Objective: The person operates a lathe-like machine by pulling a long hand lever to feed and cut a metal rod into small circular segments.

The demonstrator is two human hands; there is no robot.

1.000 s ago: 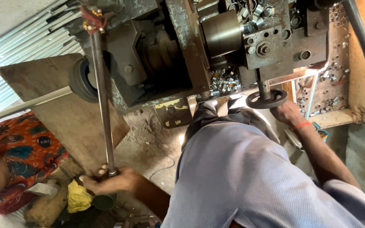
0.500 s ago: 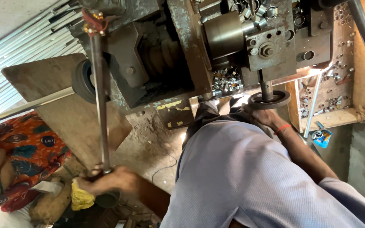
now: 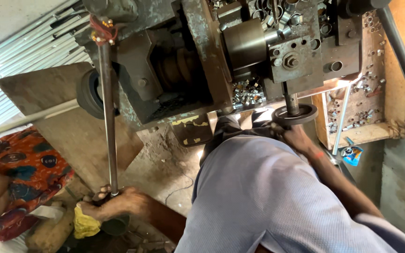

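Note:
My left hand is closed around the lower end of a long steel lever rod that runs up to a heavy grey metal machine. My right hand grips the lower rim of a small black handwheel on a short shaft under the machine's tool block. My grey shirt fills the lower middle and hides my lap and the floor below. A heap of small shiny metal rings lies on the machine beside the handwheel.
A wooden tray with scattered metal pieces stands at the right, a blue packet below it. Another person in orange patterned cloth sits at the left. Steel tubes are stacked top left; a yellow rag lies by my left hand.
My right hand has moved left from beside the handwheel onto its rim. My left hand keeps its hold on the rod, which has shifted slightly.

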